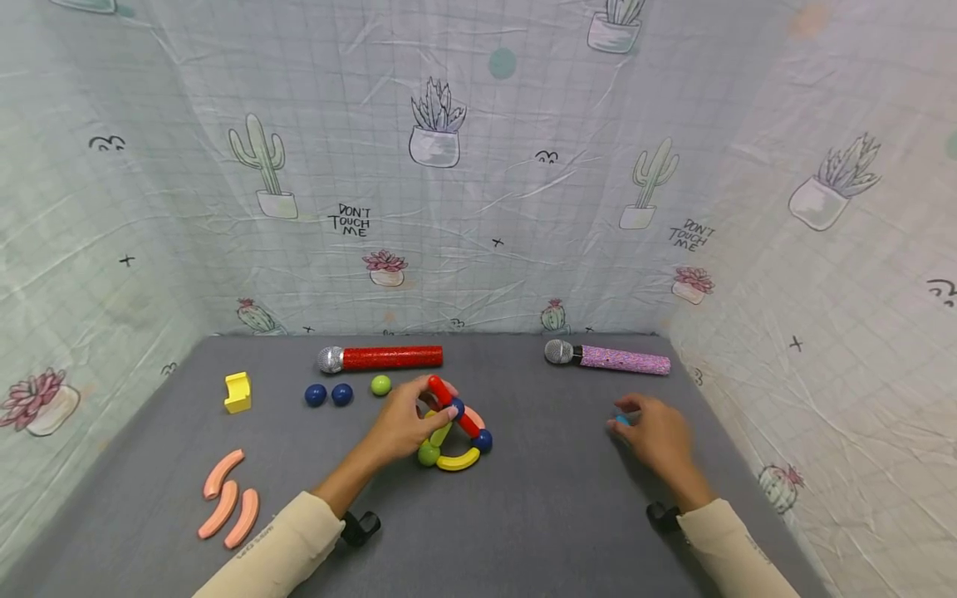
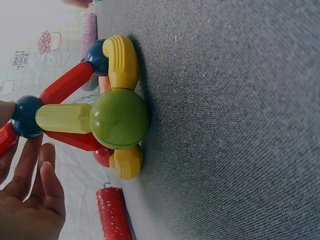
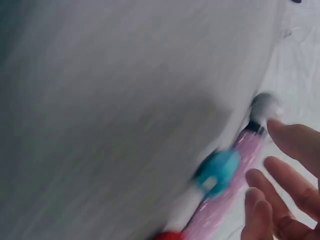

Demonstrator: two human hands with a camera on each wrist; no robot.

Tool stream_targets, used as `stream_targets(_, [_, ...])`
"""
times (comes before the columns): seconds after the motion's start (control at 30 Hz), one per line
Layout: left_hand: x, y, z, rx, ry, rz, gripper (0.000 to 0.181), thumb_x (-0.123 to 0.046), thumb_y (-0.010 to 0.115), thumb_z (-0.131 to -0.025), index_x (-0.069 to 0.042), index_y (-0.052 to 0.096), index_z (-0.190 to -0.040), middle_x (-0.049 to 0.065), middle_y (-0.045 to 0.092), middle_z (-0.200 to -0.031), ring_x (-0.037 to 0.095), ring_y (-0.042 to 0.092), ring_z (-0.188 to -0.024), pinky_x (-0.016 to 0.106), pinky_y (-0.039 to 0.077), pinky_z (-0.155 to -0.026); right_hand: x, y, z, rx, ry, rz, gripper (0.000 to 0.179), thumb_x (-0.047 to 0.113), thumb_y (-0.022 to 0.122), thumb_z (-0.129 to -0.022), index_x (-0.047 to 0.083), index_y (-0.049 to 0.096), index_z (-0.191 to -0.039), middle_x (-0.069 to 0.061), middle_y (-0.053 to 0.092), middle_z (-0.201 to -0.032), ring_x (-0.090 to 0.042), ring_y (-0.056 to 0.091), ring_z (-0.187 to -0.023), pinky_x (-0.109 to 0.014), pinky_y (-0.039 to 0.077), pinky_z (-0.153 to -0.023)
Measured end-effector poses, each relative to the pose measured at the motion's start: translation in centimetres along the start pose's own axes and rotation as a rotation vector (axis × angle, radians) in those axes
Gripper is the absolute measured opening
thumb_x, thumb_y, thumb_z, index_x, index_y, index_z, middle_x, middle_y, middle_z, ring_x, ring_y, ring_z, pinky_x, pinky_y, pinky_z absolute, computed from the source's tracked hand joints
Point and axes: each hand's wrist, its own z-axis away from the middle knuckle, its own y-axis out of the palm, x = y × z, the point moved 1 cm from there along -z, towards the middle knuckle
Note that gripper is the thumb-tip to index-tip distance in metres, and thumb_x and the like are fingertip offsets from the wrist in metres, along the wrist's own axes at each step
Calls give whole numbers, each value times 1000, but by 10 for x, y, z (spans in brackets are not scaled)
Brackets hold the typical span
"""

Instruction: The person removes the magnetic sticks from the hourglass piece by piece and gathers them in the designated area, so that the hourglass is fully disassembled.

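Note:
A structure of magnetic rods and balls (image 1: pixel 456 461) stands on the grey table, with yellow curved rods at its base and a green ball (image 2: pixel 120 119) at one corner. My left hand (image 1: pixel 407 422) grips the dark blue ball (image 2: pixel 27 116) at its top, where a red rod (image 1: pixel 439 388) sticks up. Farther right, my right hand (image 1: pixel 656 432) hovers around a light blue ball (image 3: pixel 218 172), which it partly hides in the head view. The right wrist view, though blurred, shows the fingers spread and apart from this ball.
Behind the structure lie a red glitter microphone (image 1: pixel 392 357), a lime ball (image 1: pixel 381 384) and two dark blue balls (image 1: pixel 316 394). A pink glitter microphone (image 1: pixel 624 360) lies back right. At left are a yellow block (image 1: pixel 238 392) and three salmon curved rods (image 1: pixel 221 508). Patterned cloth encloses the table.

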Motion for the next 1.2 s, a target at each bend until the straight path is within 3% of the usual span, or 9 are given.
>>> stream_targets(0.13, [-1, 1, 0, -23, 46, -58, 21, -20, 82, -95, -19, 74, -115, -3, 75, -104, 21, 66, -90, 23, 48, -66, 29, 4, -6, -62, -45, -45, 33, 22, 90, -84, 11, 79, -114, -9, 81, -108, -30, 77, -91, -49, 56, -78])
stream_targets(0.33, [-7, 1, 2, -36, 89, -135, 22, -19, 81, -95, -19, 74, -116, -2, 73, -107, 28, 68, -93, 24, 47, -66, 86, 13, -11, -117, -186, -189, 32, 19, 92, -83, 12, 80, -112, -5, 81, -105, -24, 76, -89, -47, 57, -78])
stream_targets(0.47, [-6, 2, 2, -41, 88, -153, 23, -19, 82, -95, -19, 74, -117, -3, 73, -107, 24, 68, -93, 25, 48, -68, 127, 18, -12, -87, -264, -286, 31, 21, 91, -86, 16, 79, -114, 0, 80, -107, -18, 73, -91, -42, 60, -77])
stream_targets(0.73, [-2, 3, 1, -33, 45, -115, 23, -25, 81, -96, -22, 76, -118, -4, 73, -108, 16, 68, -95, 25, 52, -70, 195, 26, -14, -49, -426, -443, 30, 21, 91, -86, 18, 80, -114, -1, 78, -104, -18, 71, -90, -40, 62, -75])
stream_targets(0.97, [1, 2, 2, -41, 42, -134, 21, -17, 81, -95, -20, 76, -116, -2, 73, -106, 17, 70, -96, 28, 56, -75, 228, 40, -19, -33, -511, -482, 29, 27, 88, -89, 16, 79, -114, 1, 77, -101, -18, 70, -88, -36, 61, -74])
stream_targets(1.2, [2, 1, 2, -57, 45, -135, 20, -18, 81, -94, -16, 75, -113, -1, 72, -101, 17, 68, -92, 26, 56, -73, 239, 46, -24, -1, -462, -555, 18, 22, 85, -92, 16, 78, -108, 2, 75, -97, -14, 71, -85, -36, 62, -73])
